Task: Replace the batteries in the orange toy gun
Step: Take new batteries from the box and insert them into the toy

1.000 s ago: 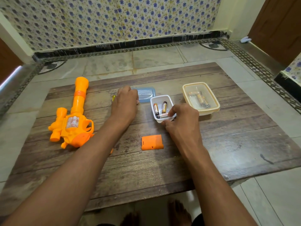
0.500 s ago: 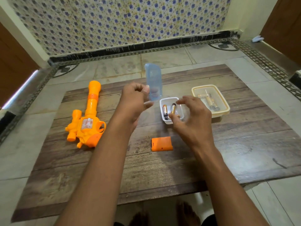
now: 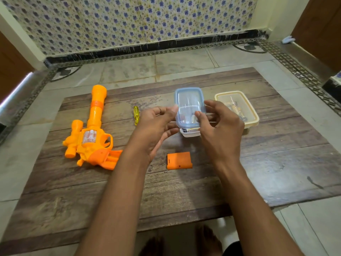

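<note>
Both hands [image 3: 190, 126] hold a blue lid [image 3: 189, 106] above the white box [image 3: 190, 133].

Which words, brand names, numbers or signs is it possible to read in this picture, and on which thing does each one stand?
No text can be read.
Sticker on the orange toy gun: print too blurred to read.
Batteries in the white container, under the blue lid: labels mostly hidden, unreadable.
Contents of the cream-lidded container: too blurred to read.
Orange battery cover: no writing visible.

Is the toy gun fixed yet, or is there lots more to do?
Not yet. The orange cover is already off, lying beside the toy gun. Both hands, left hand and right hand, hold the blue lid over the small white box. Fitting batteries and closing remain.
</note>
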